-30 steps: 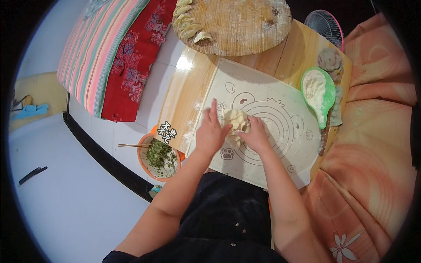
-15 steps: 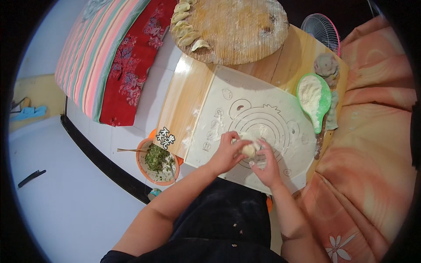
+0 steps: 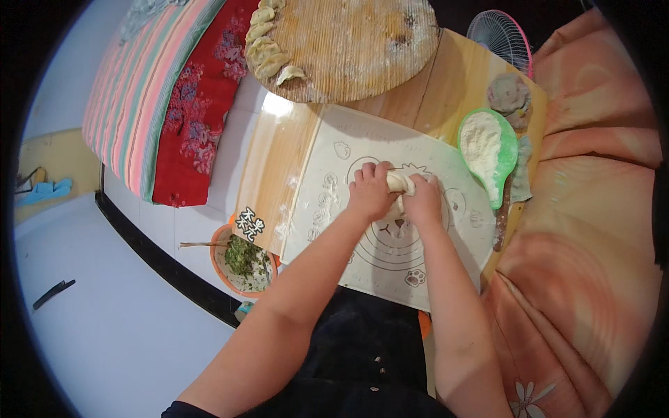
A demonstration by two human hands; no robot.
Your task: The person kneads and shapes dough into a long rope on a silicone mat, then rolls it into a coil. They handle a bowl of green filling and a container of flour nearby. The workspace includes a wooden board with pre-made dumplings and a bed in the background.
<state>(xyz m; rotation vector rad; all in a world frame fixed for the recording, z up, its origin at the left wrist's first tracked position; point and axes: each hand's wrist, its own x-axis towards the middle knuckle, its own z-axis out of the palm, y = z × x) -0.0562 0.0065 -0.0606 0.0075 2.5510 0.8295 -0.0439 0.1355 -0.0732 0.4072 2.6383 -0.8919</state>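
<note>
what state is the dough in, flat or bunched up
Bunched up: the dough shows as a thick lump between the left hand and the right hand.

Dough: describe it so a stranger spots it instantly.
On the wooden table, find the white printed mat. There, pale dough is held between the left hand and right hand, unlike the folded dumplings lined up on the round board.

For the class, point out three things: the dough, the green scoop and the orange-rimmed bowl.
Dough [image 3: 398,182]: head view, on its exposed pale middle.
Green scoop [image 3: 508,153]: head view, on its bare right side.
Orange-rimmed bowl [image 3: 224,283]: head view, on its lower-left rim.
</note>
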